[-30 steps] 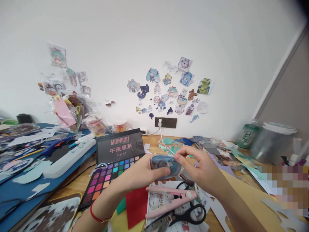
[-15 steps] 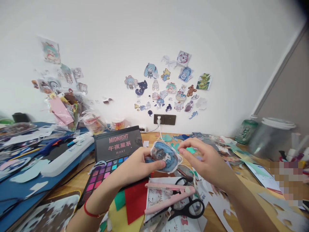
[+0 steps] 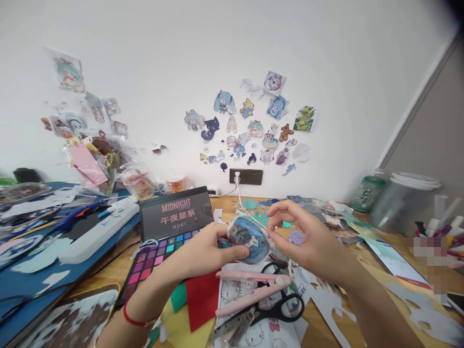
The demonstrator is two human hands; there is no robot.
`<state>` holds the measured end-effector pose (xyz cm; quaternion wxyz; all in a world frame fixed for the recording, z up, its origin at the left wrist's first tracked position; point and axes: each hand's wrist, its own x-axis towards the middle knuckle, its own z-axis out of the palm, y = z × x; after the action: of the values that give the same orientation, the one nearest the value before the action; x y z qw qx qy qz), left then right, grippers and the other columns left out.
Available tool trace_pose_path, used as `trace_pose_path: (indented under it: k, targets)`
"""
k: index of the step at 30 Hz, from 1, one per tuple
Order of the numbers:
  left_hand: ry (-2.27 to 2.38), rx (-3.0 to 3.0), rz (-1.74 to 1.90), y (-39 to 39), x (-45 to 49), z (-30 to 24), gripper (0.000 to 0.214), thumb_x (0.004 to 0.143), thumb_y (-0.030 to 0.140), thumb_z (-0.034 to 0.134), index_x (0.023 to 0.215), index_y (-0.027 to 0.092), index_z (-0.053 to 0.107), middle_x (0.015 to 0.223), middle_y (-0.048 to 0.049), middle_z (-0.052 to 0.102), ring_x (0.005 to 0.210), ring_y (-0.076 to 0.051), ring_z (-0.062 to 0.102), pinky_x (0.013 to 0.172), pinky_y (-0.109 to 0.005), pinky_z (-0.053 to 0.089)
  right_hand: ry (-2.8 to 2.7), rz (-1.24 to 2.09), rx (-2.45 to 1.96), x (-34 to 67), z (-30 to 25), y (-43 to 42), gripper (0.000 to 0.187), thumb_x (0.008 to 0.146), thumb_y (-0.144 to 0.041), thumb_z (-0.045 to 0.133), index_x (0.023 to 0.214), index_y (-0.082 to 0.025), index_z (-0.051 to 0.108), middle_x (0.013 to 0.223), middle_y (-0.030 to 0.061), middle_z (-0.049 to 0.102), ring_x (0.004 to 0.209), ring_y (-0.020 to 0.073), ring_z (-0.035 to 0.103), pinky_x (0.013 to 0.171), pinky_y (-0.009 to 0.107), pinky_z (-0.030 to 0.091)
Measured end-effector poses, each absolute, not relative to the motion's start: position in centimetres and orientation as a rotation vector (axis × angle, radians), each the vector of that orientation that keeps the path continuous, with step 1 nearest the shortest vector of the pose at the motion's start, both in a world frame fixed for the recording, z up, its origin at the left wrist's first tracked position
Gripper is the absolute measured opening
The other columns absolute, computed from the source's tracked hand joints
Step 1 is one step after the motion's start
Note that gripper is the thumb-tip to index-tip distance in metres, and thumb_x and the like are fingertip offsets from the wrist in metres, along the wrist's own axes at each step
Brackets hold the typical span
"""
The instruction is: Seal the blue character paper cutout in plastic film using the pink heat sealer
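My left hand (image 3: 213,246) grips a blue felt piece (image 3: 250,239) with a white edge and a grey-brown figure on its face, thumb on top and fingers behind. My right hand (image 3: 304,237) is at the piece's right edge, its thumb and fingers curled together in a pinch; what lies between the fingertips is too small to make out. Below both hands are a pink hinged tool (image 3: 250,299) with two long arms and black-handled scissors (image 3: 282,309). They lie on a white sheet with printed cartoon figures (image 3: 253,336).
An open makeup palette (image 3: 177,212) stands left of centre, beside red felt (image 3: 203,299). A white power strip (image 3: 99,234) rests on a blue mat. Paper scraps (image 3: 329,309), a phone (image 3: 395,263), a green bottle (image 3: 368,191) and a clear tub (image 3: 409,205) are at right. Cut-outs cover the wall.
The blue felt piece has tilted and sunk slightly in my left hand. My right fingertips have dropped a little at its right edge. The whole view has shifted slightly.
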<state>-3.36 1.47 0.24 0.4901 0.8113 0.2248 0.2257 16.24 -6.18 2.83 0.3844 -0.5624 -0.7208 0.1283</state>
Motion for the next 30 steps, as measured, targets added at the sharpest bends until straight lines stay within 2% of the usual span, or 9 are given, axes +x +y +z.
trace_pose_path:
  k: [5, 10, 12, 15, 20, 26, 30]
  targets:
    - [0.561, 1.963, 0.539, 1.4, -3.3, 0.1, 0.028, 0.081, 0.033, 0.058, 0.102, 0.017, 0.068, 0.095, -0.0049, 0.070, 0.090, -0.022, 0.062, 0.083, -0.032, 0.046, -1.824, 0.442, -1.435, 16.3, 2.9, -6.4, 0.019, 0.080, -0.024, 0.052, 0.098, -0.027, 0.045, 0.083, -0.0015, 0.060, 0.077, 0.0142, 0.058, 0.051, 0.020, 0.044]
    - [0.501, 2.000, 0.496, 1.7, -3.4, 0.0, 0.029, 0.081, 0.033, 0.058, 0.102, 0.016, 0.067, 0.094, -0.0048, 0.069, 0.088, -0.020, 0.061, 0.082, -0.030, 0.046, -1.955, 0.331, -1.378, 16.2, 3.0, -6.5, 0.011, 0.082, -0.017, 0.048, 0.088, -0.025, 0.043, 0.081, -0.0009, 0.057, 0.083, 0.0159, 0.054, 0.072, 0.028, 0.043]
    - [0.462, 2.020, 0.454, 1.8, -3.7, 0.2, 0.027, 0.081, 0.032, 0.057, 0.101, 0.015, 0.067, 0.093, -0.0047, 0.069, 0.086, -0.019, 0.061, 0.080, -0.028, 0.047, -2.017, 0.304, -1.368, 16.0, 3.0, -6.6, 0.010, 0.082, -0.015, 0.047, 0.085, -0.024, 0.042, 0.082, -0.0006, 0.055, 0.081, 0.0151, 0.052, 0.074, 0.030, 0.041]
    - [0.463, 2.070, 0.383, 1.8, -4.3, 0.7, 0.022, 0.082, 0.028, 0.057, 0.095, 0.015, 0.068, 0.089, -0.0029, 0.069, 0.082, -0.016, 0.060, 0.076, -0.025, 0.047, -2.033, 0.239, -1.341, 16.1, 3.0, -6.6, 0.012, 0.081, -0.013, 0.046, 0.081, -0.023, 0.039, 0.081, -0.0012, 0.052, 0.077, 0.0137, 0.049, 0.071, 0.028, 0.039]
    - [0.488, 2.125, 0.316, 1.8, -4.8, 1.3, 0.017, 0.081, 0.027, 0.057, 0.086, 0.015, 0.068, 0.086, -0.0027, 0.069, 0.080, -0.016, 0.060, 0.076, -0.025, 0.046, -1.874, 0.210, -1.346, 17.3, 3.3, -6.6, 0.023, 0.080, -0.015, 0.045, 0.071, -0.023, 0.025, 0.075, -0.0027, 0.048, 0.070, 0.0126, 0.045, 0.064, 0.026, 0.037]
    - [0.496, 1.989, 0.414, 1.9, -4.9, 1.6, 0.018, 0.080, 0.029, 0.059, 0.086, 0.014, 0.068, 0.084, -0.0030, 0.069, 0.078, -0.015, 0.059, 0.076, -0.025, 0.046, -2.003, 0.476, -1.350, 16.4, 3.5, -6.6, 0.018, 0.080, -0.011, 0.046, 0.077, -0.023, 0.033, 0.085, -0.0030, 0.054, 0.076, 0.0119, 0.048, 0.069, 0.026, 0.039]
    - [0.494, 1.985, 0.401, 1.7, -5.1, 1.6, 0.015, 0.079, 0.027, 0.060, 0.084, 0.015, 0.068, 0.084, -0.0013, 0.070, 0.077, -0.014, 0.060, 0.073, -0.022, 0.046, -1.966, 0.414, -1.250, 15.3, 2.9, -6.5, 0.022, 0.077, -0.008, 0.047, 0.076, -0.024, 0.032, 0.082, -0.0058, 0.056, 0.074, 0.0099, 0.048, 0.069, 0.023, 0.039]
